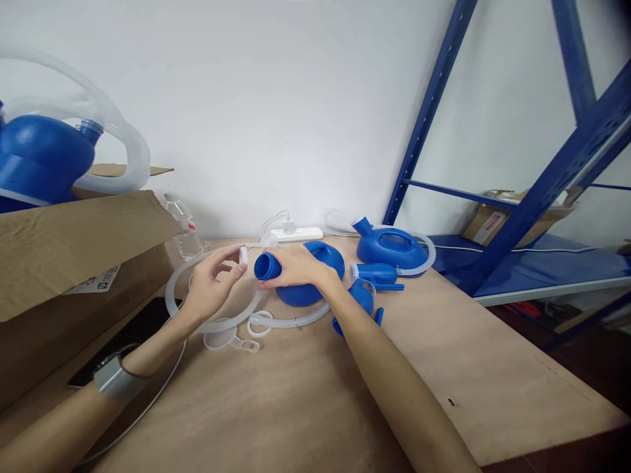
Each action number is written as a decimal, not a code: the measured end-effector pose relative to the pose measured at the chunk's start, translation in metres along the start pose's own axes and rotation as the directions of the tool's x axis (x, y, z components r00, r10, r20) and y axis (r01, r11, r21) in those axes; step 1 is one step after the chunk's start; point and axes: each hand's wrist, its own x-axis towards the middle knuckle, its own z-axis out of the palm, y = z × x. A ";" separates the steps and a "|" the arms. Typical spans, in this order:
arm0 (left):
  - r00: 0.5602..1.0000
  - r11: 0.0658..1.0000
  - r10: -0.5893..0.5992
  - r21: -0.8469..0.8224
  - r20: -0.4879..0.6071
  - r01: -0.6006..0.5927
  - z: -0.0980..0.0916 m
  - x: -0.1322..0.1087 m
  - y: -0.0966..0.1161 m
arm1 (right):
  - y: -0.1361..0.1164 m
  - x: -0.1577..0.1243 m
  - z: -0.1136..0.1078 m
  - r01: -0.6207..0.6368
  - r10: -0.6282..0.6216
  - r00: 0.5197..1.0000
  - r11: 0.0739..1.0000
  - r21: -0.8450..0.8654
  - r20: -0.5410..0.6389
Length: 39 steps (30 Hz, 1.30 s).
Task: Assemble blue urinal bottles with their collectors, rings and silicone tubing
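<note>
My left hand (215,276) pinches a small white cap (243,256) between thumb and fingers, just left of a bottle mouth. My right hand (296,264) is wrapped round the neck of a blue urinal bottle (300,295). The bottle lies on its side, its open threaded mouth (266,266) facing left toward me. A clear hose (172,295) loops over the table beneath both hands. Below them lie a white ring (260,324) and a translucent lid with a tab (221,337).
To the right stand another blue bottle (389,246) with a hose and a blue funnel-like piece (377,272). An open cardboard box (73,243) borders the left, near a clear water bottle (183,226). A power strip (300,234) lies by the wall. A blue metal shelf (532,203) rises at right.
</note>
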 end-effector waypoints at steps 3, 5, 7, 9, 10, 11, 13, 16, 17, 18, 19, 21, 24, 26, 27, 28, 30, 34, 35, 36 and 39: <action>0.996 0.996 0.083 0.030 0.043 -0.085 -0.004 0.010 0.023 | 0.000 0.000 0.000 0.014 -0.015 1.000 0.999 0.036 0.002; 0.975 0.970 0.175 0.144 0.138 -0.194 -0.009 0.018 0.036 | 0.001 0.000 0.000 0.021 -0.021 1.000 0.998 0.053 -0.004; 0.933 0.925 0.217 0.246 0.286 -0.291 -0.016 0.025 0.044 | 0.001 0.000 0.001 0.021 -0.020 1.000 0.998 0.064 -0.015; 0.882 0.889 0.190 0.305 0.430 -0.340 -0.023 0.031 0.046 | 0.001 0.000 0.000 0.026 -0.025 1.000 0.996 0.082 -0.019; 0.860 0.881 0.168 0.318 0.482 -0.350 -0.025 0.033 0.046 | 0.000 0.000 0.000 0.030 -0.028 0.999 0.995 0.093 -0.019; 0.843 0.879 0.149 0.321 0.517 -0.353 -0.026 0.034 0.045 | 0.000 0.000 0.000 0.034 -0.032 0.999 0.994 0.102 -0.016; 0.823 0.889 0.135 0.299 0.551 -0.346 -0.026 0.035 0.043 | 0.001 0.000 0.001 0.037 -0.036 0.999 0.993 0.111 -0.013; 0.833 0.908 0.138 0.268 0.535 -0.322 -0.022 0.034 0.040 | 0.002 0.002 0.004 0.035 -0.031 0.999 0.994 0.099 -0.040; 0.841 0.913 0.133 0.266 0.524 -0.310 -0.020 0.034 0.040 | 0.003 0.002 0.006 0.035 -0.030 0.998 0.995 0.090 -0.054; 0.848 0.917 0.125 0.266 0.515 -0.297 -0.018 0.034 0.039 | 0.004 0.002 0.007 0.036 -0.030 0.997 0.996 0.078 -0.067; 0.853 0.922 0.117 0.263 0.508 -0.283 -0.016 0.034 0.039 | 0.004 0.002 0.009 0.037 -0.032 0.997 0.997 0.063 -0.077; 0.859 0.936 0.098 0.247 0.502 -0.251 -0.014 0.033 0.038 | 0.005 0.002 0.011 0.035 -0.032 0.995 0.999 0.028 -0.098; 0.857 0.953 0.077 0.214 0.509 -0.212 -0.013 0.033 0.036 | 0.005 0.002 0.014 0.031 -0.032 0.992 0.999 -0.013 -0.121; 0.847 0.959 0.078 0.194 0.526 -0.208 -0.015 0.034 0.035 | 0.004 0.002 0.015 0.023 -0.026 0.992 0.999 -0.024 -0.122; 0.840 0.961 0.077 0.185 0.537 -0.206 -0.016 0.034 0.034 | 0.004 0.002 0.015 0.016 -0.019 0.993 0.999 -0.029 -0.119; 0.834 0.963 0.072 0.178 0.547 -0.200 -0.017 0.035 0.034 | 0.003 0.002 0.016 0.005 -0.009 0.993 0.999 -0.034 -0.115; 0.827 0.966 0.054 0.179 0.560 -0.185 -0.018 0.035 0.034 | 0.002 0.002 0.017 -0.015 0.010 0.993 0.999 -0.046 -0.115; 0.833 0.962 0.047 0.200 0.552 -0.187 -0.016 0.033 0.033 | 0.000 0.003 0.018 -0.034 0.025 0.990 0.997 -0.070 -0.136; 0.836 0.961 0.049 0.203 0.546 -0.188 -0.015 0.033 0.033 | 0.000 0.003 0.019 -0.041 0.030 0.990 0.996 -0.075 -0.139; 0.840 0.961 0.048 0.203 0.540 -0.186 -0.013 0.032 0.033 | -0.001 0.002 0.019 -0.046 0.035 0.990 0.996 -0.080 -0.140; 0.847 0.962 0.039 0.210 0.531 -0.176 -0.010 0.031 0.034 | -0.001 0.003 0.019 -0.037 0.025 0.991 0.995 -0.089 -0.135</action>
